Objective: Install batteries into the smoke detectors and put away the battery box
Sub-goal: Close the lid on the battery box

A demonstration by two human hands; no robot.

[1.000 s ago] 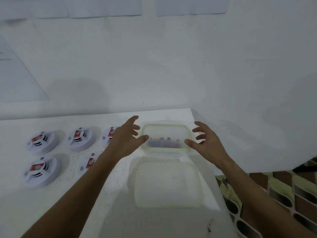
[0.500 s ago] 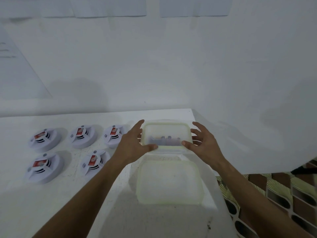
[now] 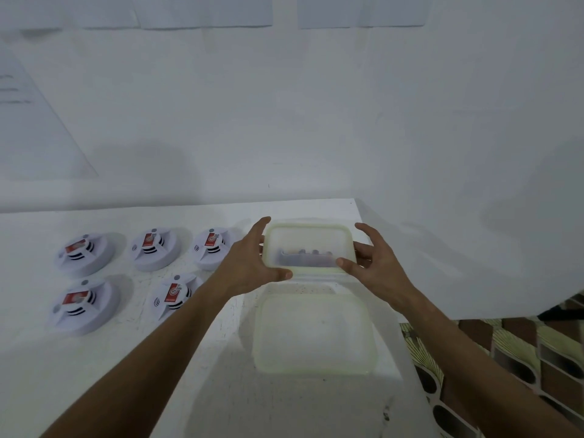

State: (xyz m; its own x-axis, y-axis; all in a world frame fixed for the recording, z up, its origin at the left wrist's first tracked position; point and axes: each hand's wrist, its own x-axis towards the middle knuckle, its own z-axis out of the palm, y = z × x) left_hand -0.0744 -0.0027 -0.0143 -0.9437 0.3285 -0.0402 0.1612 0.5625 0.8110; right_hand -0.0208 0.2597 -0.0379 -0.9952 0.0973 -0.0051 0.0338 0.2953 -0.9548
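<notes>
Stuff you can't really make out from here

The batteries [image 3: 305,257] inside the battery box [image 3: 308,248] are just a dark smudge through the cloudy plastic, can't count them. The left hand [image 3: 249,263] covers part of the third smoke detector [image 3: 210,248] in the back row. Red labels [image 3: 148,240] on the detectors are too small to read. Both forearms run off the bottom edge.
</notes>
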